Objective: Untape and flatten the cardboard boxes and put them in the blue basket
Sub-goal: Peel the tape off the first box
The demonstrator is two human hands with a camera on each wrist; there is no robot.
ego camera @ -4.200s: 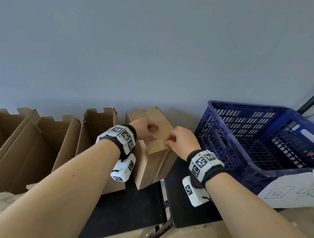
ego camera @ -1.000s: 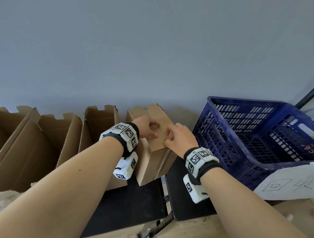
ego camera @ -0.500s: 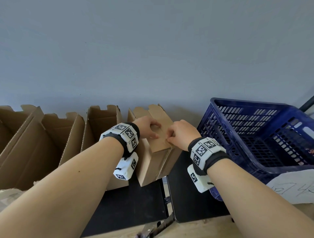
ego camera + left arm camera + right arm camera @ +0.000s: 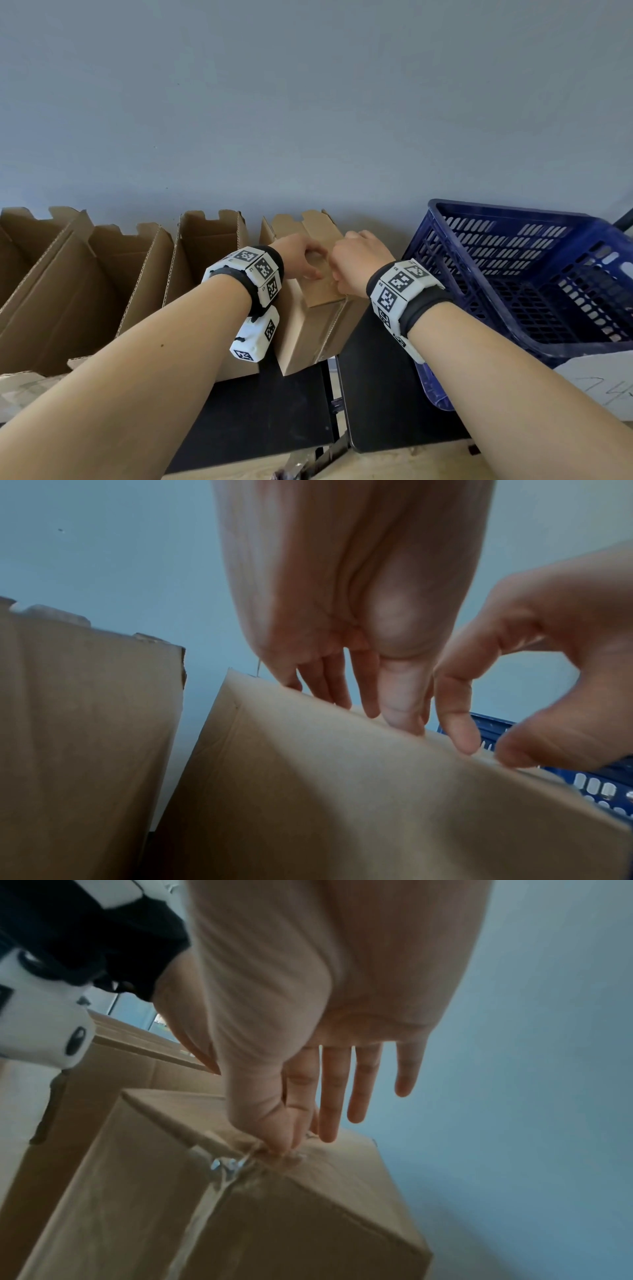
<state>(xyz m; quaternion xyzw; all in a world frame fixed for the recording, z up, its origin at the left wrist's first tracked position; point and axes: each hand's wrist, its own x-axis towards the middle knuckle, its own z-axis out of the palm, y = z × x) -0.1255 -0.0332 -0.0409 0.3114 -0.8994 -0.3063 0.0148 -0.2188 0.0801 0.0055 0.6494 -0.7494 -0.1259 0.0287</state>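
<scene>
At the near top edge of the taped box we see the right hand with thumb and forefinger pressed together on the crumpled end of the clear tape, pinching it where it folds over the edge; the other three fingers hang straight and slightly spread, clear of the cardboard. The tape runs from that pinch straight down the middle seam of the side panel. Just beside it, the left hand sets its fingertips close together along the same top edge, pressing down on the box; the fingers are nearly straight and curl round nothing.

In the head view the box stands on the black table, its long axis running away from us toward the grey wall, with the far flaps raised. Its left side sits close against an open box, one of a row of open cartons reaching to the left edge of the frame. Its right side has a narrow strip of bare table before the blue basket, which stands tilted, its open mouth facing us and leftward. Above the box there is only the wall; the near table surface in front of it is bare down to the seam between the two table halves.
</scene>
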